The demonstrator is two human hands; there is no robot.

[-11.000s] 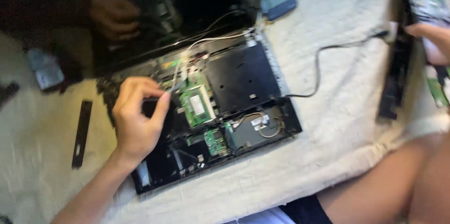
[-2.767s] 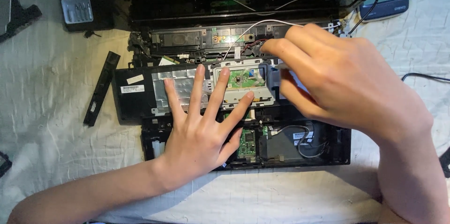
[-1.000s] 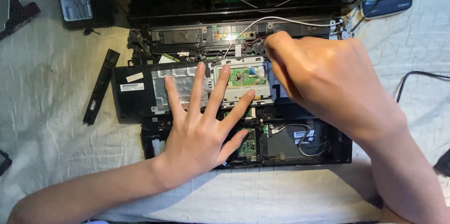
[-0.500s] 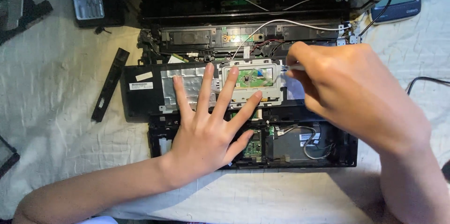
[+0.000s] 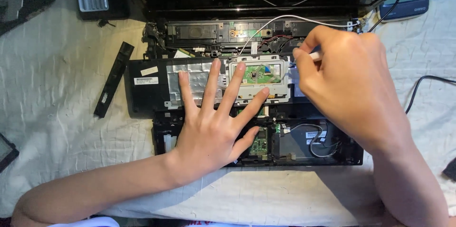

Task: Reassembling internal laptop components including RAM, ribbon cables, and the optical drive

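- The opened laptop base (image 5: 247, 113) lies mid-scene on the cloth-covered surface (image 5: 57, 122).
- My left hand (image 5: 213, 127) rests flat on it, fingers spread, gripping nothing.
- My right hand (image 5: 346, 84), curled, pinches a thin white tool (image 5: 314, 56) just right of the silver touchpad bracket (image 5: 259, 79).

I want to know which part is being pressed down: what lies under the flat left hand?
The left hand lies on a black palm-rest panel, fingertips on its touchpad plate. The part beneath the palm is covered.
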